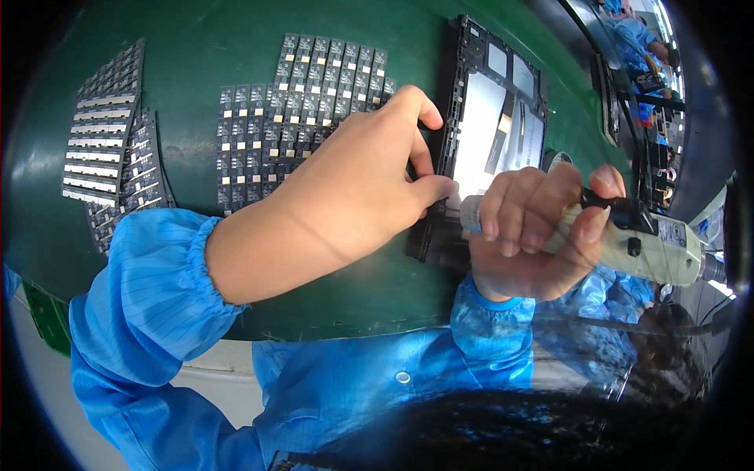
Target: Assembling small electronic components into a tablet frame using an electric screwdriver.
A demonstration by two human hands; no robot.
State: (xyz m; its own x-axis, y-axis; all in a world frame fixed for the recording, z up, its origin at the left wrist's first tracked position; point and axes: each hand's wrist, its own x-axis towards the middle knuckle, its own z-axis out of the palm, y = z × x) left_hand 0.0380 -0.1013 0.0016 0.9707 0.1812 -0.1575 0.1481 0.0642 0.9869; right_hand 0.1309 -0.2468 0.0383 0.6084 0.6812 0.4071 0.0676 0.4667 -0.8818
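Note:
My left hand (353,180) reaches over the green table to the near long edge of a black device housing (448,149) with silver panels inside. Its thumb and fingers are bent together against that edge; whatever lies between them is hidden. In my right hand (542,220), fingers wrapped round, is a cream-coloured electric screwdriver (671,247) with a black switch. The screwdriver lies sideways, its front end over the housing's lower part. The hand and tool look see-through and blurred, so the tip cannot be made out.
Panels of small dark circuit boards (326,86) lie left of the housing. Stacked board panels (102,149) with pale strips sit at the far left. A dark flat device (605,98) rests by the table's far right edge. Other people in blue (636,47) are beyond.

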